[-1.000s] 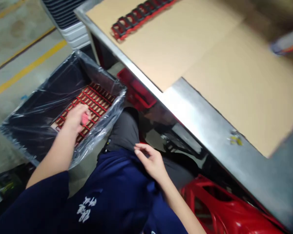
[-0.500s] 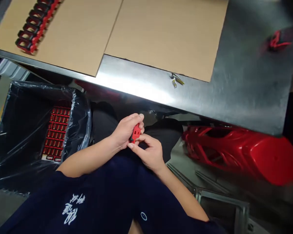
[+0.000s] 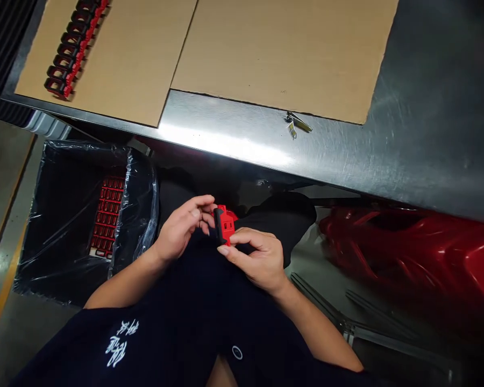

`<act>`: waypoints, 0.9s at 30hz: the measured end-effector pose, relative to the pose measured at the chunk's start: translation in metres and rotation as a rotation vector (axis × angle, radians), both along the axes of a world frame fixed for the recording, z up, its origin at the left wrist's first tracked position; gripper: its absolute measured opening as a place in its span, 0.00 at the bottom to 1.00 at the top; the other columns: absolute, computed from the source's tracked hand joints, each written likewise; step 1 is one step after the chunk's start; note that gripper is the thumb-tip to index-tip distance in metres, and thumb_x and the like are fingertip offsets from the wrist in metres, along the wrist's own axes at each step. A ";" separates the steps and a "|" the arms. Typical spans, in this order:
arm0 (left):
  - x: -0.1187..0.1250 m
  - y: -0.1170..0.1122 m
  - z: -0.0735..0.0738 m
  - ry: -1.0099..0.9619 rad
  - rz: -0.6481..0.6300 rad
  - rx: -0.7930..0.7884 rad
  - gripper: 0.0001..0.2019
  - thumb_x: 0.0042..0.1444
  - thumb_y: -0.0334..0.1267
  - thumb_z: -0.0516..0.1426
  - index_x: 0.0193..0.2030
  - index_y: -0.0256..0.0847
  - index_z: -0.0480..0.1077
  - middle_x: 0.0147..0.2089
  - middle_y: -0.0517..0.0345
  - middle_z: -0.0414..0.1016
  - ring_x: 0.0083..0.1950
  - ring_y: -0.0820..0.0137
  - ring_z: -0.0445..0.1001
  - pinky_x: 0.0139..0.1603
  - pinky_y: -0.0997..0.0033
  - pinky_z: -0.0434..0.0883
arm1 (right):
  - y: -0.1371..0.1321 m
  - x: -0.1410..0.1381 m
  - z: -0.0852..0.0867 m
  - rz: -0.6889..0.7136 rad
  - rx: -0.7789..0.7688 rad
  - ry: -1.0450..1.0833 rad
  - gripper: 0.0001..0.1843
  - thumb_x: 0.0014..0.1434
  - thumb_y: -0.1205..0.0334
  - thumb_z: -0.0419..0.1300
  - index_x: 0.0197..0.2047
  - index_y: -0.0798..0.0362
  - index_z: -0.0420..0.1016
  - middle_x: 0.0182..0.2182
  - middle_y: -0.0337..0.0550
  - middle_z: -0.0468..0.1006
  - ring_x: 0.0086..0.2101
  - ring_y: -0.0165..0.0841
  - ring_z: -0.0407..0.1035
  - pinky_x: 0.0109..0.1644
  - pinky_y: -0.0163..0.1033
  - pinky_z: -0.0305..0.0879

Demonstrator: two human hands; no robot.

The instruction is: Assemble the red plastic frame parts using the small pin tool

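Landmark: steel worktop (image 3: 234,141), front edge toward the seated person.
Held item: small red-and-black plastic fitting (image 3: 225,224), between both hands, just below the worktop's front edge.
Left hand (image 3: 181,228): fingers (image 3: 205,207) curled, tips at the fitting's black side; firm grip or light touch impossible to tell.
Right hand (image 3: 258,259): fingers (image 3: 246,236) closed, gripping the fitting's lower end.
On worktop: two cardboard sheets (image 3: 282,48), row of matching fittings (image 3: 73,51), small metal scrap (image 3: 295,123).
Below worktop, left: black bin (image 3: 68,236) with clear plastic liner (image 3: 141,209), red moulded tray (image 3: 108,215) inside.
Below worktop, right: large red moulded plastic shell (image 3: 403,250).
Risk, judged: slackened finger pressure, possible drop of the fitting onto dark clothing or floor; hard to spot there.
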State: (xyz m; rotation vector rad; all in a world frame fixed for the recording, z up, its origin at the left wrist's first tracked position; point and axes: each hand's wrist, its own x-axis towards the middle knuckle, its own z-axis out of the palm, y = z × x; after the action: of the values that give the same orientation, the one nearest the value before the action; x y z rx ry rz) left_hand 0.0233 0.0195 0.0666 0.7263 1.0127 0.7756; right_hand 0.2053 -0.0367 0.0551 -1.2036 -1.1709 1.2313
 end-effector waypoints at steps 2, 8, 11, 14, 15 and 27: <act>-0.006 -0.009 0.007 0.039 -0.112 0.073 0.27 0.55 0.48 0.66 0.61 0.46 0.73 0.55 0.47 0.79 0.42 0.66 0.78 0.40 0.69 0.74 | 0.001 0.000 -0.001 0.001 0.015 -0.025 0.05 0.54 0.61 0.73 0.30 0.48 0.81 0.23 0.39 0.83 0.23 0.32 0.75 0.31 0.38 0.73; -0.004 -0.017 0.015 0.199 -0.300 0.225 0.35 0.54 0.38 0.68 0.68 0.49 0.66 0.59 0.49 0.77 0.46 0.66 0.77 0.40 0.72 0.73 | 0.001 -0.002 -0.005 0.021 0.123 -0.045 0.05 0.55 0.64 0.71 0.30 0.48 0.80 0.23 0.38 0.83 0.23 0.32 0.76 0.30 0.37 0.73; -0.001 -0.015 0.013 0.267 -0.321 0.257 0.33 0.55 0.39 0.67 0.67 0.46 0.66 0.55 0.50 0.79 0.44 0.68 0.77 0.38 0.73 0.73 | 0.000 -0.002 -0.007 0.064 0.147 -0.065 0.04 0.56 0.66 0.70 0.30 0.48 0.80 0.24 0.38 0.83 0.24 0.32 0.75 0.31 0.37 0.72; 0.000 -0.015 0.013 0.322 -0.327 0.313 0.31 0.55 0.39 0.66 0.66 0.42 0.67 0.50 0.52 0.80 0.40 0.70 0.76 0.36 0.74 0.73 | -0.001 0.001 -0.007 0.153 0.072 0.020 0.03 0.56 0.66 0.70 0.33 0.49 0.81 0.28 0.39 0.83 0.27 0.32 0.76 0.35 0.37 0.73; -0.001 -0.016 0.013 0.332 -0.330 0.332 0.31 0.55 0.39 0.67 0.66 0.41 0.67 0.48 0.52 0.80 0.39 0.70 0.76 0.36 0.75 0.73 | -0.001 0.003 -0.007 0.187 0.033 0.077 0.03 0.56 0.65 0.70 0.35 0.49 0.81 0.29 0.39 0.84 0.28 0.32 0.76 0.36 0.36 0.73; -0.009 -0.019 0.006 0.320 -0.382 0.362 0.33 0.55 0.41 0.68 0.66 0.42 0.66 0.47 0.53 0.80 0.37 0.72 0.75 0.36 0.74 0.75 | -0.003 0.009 -0.006 0.218 -0.301 0.455 0.14 0.59 0.50 0.70 0.43 0.49 0.81 0.30 0.38 0.78 0.30 0.31 0.70 0.38 0.36 0.66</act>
State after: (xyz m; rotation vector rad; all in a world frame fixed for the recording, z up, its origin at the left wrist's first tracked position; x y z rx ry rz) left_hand 0.0142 0.0002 0.0730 1.3459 0.9844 0.5195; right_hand 0.2143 -0.0396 0.0495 -0.9484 -0.8092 1.7852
